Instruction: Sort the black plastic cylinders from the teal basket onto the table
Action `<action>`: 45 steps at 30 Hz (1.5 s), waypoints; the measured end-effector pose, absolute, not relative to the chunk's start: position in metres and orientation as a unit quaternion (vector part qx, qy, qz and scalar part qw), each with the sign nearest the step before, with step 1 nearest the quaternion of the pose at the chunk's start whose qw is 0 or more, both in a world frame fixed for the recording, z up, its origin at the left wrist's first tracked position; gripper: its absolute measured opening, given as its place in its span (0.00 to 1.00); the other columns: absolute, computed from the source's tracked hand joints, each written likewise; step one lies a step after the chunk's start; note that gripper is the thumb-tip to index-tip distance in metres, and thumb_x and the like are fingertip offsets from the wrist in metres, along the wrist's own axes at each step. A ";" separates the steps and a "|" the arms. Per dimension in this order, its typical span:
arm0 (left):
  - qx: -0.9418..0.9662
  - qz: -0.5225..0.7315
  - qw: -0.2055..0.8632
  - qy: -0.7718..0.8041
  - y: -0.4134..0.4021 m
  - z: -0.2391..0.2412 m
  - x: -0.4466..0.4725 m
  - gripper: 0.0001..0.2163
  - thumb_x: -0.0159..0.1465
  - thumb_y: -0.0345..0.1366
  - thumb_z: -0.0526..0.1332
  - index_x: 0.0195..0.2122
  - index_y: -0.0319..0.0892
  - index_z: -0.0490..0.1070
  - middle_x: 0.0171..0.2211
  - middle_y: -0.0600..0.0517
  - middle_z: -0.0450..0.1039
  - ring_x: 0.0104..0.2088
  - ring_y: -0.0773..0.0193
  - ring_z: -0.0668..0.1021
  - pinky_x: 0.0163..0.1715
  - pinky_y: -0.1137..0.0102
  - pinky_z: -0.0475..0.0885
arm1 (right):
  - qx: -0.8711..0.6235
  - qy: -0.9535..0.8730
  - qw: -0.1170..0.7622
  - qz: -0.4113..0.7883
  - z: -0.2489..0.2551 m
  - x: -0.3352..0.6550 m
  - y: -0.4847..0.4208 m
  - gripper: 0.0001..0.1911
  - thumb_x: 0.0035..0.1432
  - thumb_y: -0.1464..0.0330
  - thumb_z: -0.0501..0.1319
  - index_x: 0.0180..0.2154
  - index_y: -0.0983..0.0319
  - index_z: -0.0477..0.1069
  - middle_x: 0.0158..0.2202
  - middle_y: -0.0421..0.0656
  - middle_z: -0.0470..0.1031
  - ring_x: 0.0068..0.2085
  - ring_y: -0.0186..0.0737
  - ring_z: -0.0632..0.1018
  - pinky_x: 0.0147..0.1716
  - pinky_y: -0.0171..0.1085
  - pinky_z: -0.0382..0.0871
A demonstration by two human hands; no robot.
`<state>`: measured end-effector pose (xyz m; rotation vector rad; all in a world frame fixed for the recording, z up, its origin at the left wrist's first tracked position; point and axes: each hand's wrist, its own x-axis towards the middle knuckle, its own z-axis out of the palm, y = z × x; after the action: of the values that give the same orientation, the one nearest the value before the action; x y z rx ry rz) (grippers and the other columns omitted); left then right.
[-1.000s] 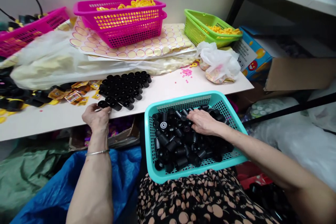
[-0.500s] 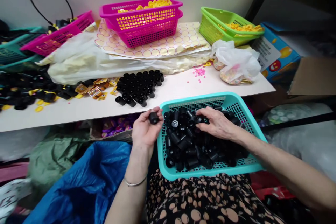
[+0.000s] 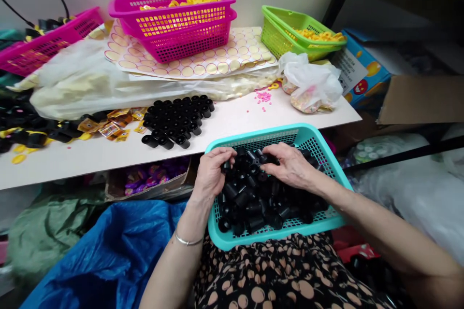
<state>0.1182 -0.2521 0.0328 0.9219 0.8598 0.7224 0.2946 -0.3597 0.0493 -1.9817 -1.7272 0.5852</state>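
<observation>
A teal basket (image 3: 253, 134) full of loose black cylinders (image 3: 261, 203) rests on my lap. My left hand (image 3: 212, 174) reaches in over its left rim, fingers curled on a black cylinder near the top of the pile. My right hand (image 3: 288, 166) lies on the pile in the basket's far middle, fingers pinched on another black cylinder. On the white table (image 3: 90, 157) beyond the basket stands a tight cluster of upright black cylinders (image 3: 177, 118), with a few lying on their sides at its near edge.
Two stacked pink baskets (image 3: 177, 21) of yellow rings and a green basket (image 3: 290, 34) stand at the back on sticker sheets. A white plastic bag (image 3: 311, 84), pink beads (image 3: 264, 96), orange packets (image 3: 108, 128) and more black parts (image 3: 21, 125) lie on the table. A blue bag (image 3: 101, 256) lies below left.
My left hand left the cluster on the table, came back holding one black cylinder, and now dips into the teal basket. The right hand stayed on the pile. The view shifted.
</observation>
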 end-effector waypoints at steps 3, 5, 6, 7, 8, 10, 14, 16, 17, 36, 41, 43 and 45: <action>0.626 0.222 0.628 0.405 -0.245 0.022 0.121 0.03 0.48 0.31 0.64 0.23 0.36 0.73 0.22 0.53 0.69 0.24 0.70 0.68 0.26 0.72 0.63 | -0.755 -0.603 0.161 0.200 0.045 0.309 -0.363 0.14 0.54 0.66 0.58 0.43 0.63 0.72 0.34 0.44 0.73 0.38 0.43 0.68 0.38 0.39 0.61; 0.761 0.156 0.521 0.354 -0.242 0.018 0.125 0.05 0.47 0.29 0.63 0.27 0.38 0.75 0.25 0.53 0.68 0.28 0.66 0.70 0.30 0.70 0.64 | -0.756 -0.606 0.135 0.209 0.039 0.315 -0.367 0.15 0.54 0.66 0.58 0.43 0.62 0.72 0.35 0.44 0.73 0.38 0.43 0.68 0.38 0.39 0.60; 0.817 0.128 0.467 0.314 -0.242 0.017 0.127 0.08 0.47 0.28 0.62 0.30 0.39 0.76 0.27 0.52 0.68 0.30 0.65 0.70 0.32 0.69 0.64 | -0.753 -0.609 0.126 0.215 0.037 0.317 -0.370 0.15 0.54 0.66 0.58 0.43 0.62 0.72 0.35 0.44 0.73 0.38 0.43 0.68 0.38 0.38 0.60; 0.861 0.101 0.417 0.272 -0.242 0.016 0.130 0.11 0.47 0.27 0.60 0.33 0.40 0.76 0.30 0.52 0.68 0.32 0.64 0.70 0.32 0.69 0.64 | -0.751 -0.611 0.119 0.220 0.034 0.317 -0.372 0.15 0.54 0.66 0.58 0.43 0.62 0.72 0.34 0.43 0.73 0.37 0.42 0.68 0.37 0.38 0.60; 0.895 0.075 0.372 0.236 -0.242 0.015 0.132 0.14 0.48 0.26 0.58 0.35 0.41 0.75 0.32 0.51 0.67 0.33 0.63 0.70 0.31 0.69 0.63 | -0.749 -0.613 0.114 0.224 0.032 0.316 -0.374 0.15 0.54 0.66 0.58 0.43 0.62 0.72 0.34 0.43 0.72 0.37 0.42 0.68 0.37 0.38 0.60; 0.934 0.028 0.305 0.185 -0.242 0.014 0.137 0.15 0.48 0.24 0.54 0.35 0.42 0.75 0.34 0.51 0.65 0.32 0.63 0.69 0.29 0.69 0.62 | -0.746 -0.615 0.117 0.229 0.029 0.314 -0.376 0.15 0.53 0.66 0.58 0.43 0.62 0.72 0.33 0.43 0.72 0.37 0.42 0.68 0.37 0.38 0.60; 0.957 -0.021 0.256 0.137 -0.237 0.013 0.143 0.14 0.50 0.25 0.53 0.35 0.42 0.73 0.35 0.50 0.65 0.34 0.62 0.70 0.31 0.69 0.62 | -0.732 -0.626 0.138 0.230 0.026 0.309 -0.376 0.17 0.53 0.64 0.60 0.44 0.63 0.72 0.34 0.43 0.72 0.38 0.41 0.68 0.38 0.37 0.60; 0.959 -0.027 0.254 0.121 -0.236 0.015 0.144 0.17 0.50 0.25 0.53 0.39 0.43 0.72 0.37 0.50 0.65 0.35 0.62 0.71 0.32 0.70 0.63 | -0.728 -0.631 0.143 0.225 0.025 0.308 -0.376 0.17 0.53 0.64 0.60 0.45 0.63 0.72 0.34 0.43 0.71 0.37 0.41 0.68 0.37 0.37 0.61; 0.961 -0.028 0.252 0.111 -0.236 0.016 0.144 0.18 0.50 0.25 0.52 0.41 0.43 0.71 0.37 0.50 0.66 0.35 0.62 0.71 0.32 0.70 0.63 | -0.729 -0.631 0.144 0.223 0.024 0.308 -0.375 0.18 0.52 0.64 0.60 0.45 0.63 0.72 0.33 0.43 0.71 0.37 0.41 0.68 0.37 0.37 0.61; 0.961 -0.099 0.257 0.032 -0.258 0.028 0.163 0.10 0.57 0.34 0.58 0.40 0.42 0.73 0.34 0.49 0.72 0.35 0.59 0.74 0.35 0.68 0.67 | -0.736 -0.640 0.059 0.212 0.023 0.316 -0.385 0.15 0.54 0.67 0.58 0.44 0.61 0.71 0.39 0.45 0.71 0.42 0.44 0.67 0.41 0.39 0.60; 0.965 -0.103 0.232 0.068 -0.260 0.020 0.164 0.06 0.57 0.33 0.58 0.34 0.42 0.74 0.31 0.49 0.74 0.36 0.58 0.75 0.35 0.68 0.67 | -0.743 -0.631 0.081 0.209 0.024 0.320 -0.391 0.16 0.53 0.65 0.59 0.45 0.61 0.72 0.39 0.45 0.71 0.42 0.44 0.68 0.42 0.39 0.60; 0.962 -0.089 0.245 0.079 -0.259 0.016 0.161 0.08 0.57 0.33 0.57 0.37 0.44 0.73 0.34 0.50 0.74 0.38 0.58 0.75 0.37 0.68 0.67 | -0.737 -0.633 0.095 0.216 0.023 0.321 -0.393 0.16 0.54 0.65 0.59 0.45 0.61 0.72 0.39 0.44 0.72 0.42 0.44 0.68 0.41 0.38 0.60; 0.961 -0.082 0.251 0.077 -0.259 0.014 0.159 0.13 0.58 0.33 0.57 0.44 0.45 0.72 0.38 0.49 0.73 0.41 0.58 0.74 0.40 0.68 0.67 | -0.732 -0.635 0.106 0.223 0.022 0.321 -0.394 0.16 0.54 0.64 0.59 0.45 0.61 0.72 0.37 0.43 0.72 0.41 0.43 0.68 0.41 0.38 0.60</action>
<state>0.1593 -0.2587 0.0137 2.6161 0.2099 -0.2237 0.3211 -0.3936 0.0224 -2.1561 -1.8718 0.6581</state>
